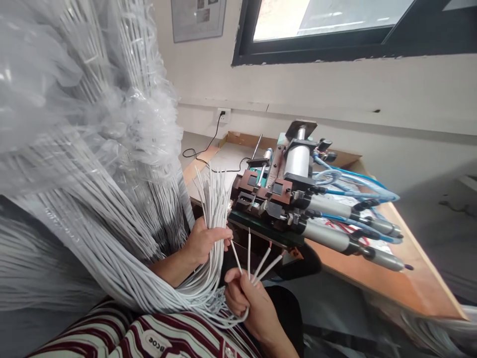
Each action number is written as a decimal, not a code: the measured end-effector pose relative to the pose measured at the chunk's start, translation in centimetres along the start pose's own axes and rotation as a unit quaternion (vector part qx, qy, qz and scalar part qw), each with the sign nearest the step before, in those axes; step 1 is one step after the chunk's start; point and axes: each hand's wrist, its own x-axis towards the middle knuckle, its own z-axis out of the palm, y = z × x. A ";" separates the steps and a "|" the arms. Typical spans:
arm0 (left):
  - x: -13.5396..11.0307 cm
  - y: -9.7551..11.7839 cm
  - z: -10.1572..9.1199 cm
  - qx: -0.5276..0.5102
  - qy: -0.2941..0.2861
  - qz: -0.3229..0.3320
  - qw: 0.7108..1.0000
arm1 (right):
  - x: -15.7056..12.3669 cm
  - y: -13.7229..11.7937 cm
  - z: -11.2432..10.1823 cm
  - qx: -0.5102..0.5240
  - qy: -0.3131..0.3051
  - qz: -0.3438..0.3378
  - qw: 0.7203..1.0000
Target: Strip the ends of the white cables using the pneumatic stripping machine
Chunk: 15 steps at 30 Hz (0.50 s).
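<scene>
My left hand point(204, 240) is wrapped round a thick bundle of white cables point(215, 199), whose cut ends stand upright above the fist. Lower and to the right, my right hand point(246, 297) pinches several single cables point(263, 266) that fan out upward from the fingers. Two of these show reddish tips at their ends. The cables loop down across my lap between the two hands. Just beyond them is a pneumatic wire-stripping machine point(274, 191) with silver cylinders; neither hand touches it.
Large hanks of white cable in clear plastic point(145, 114) hang at the left. The machine stands on a wooden-edged table point(402, 286), with blue air hoses point(350, 181) at its right. A black cord point(208, 161) runs to a wall socket point(224, 115).
</scene>
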 end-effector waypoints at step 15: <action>0.4 0.2 0.2 0.083 -0.034 -0.055 0.994 | 2.0 -0.2 -1.6 -0.031 0.015 -0.033 0.999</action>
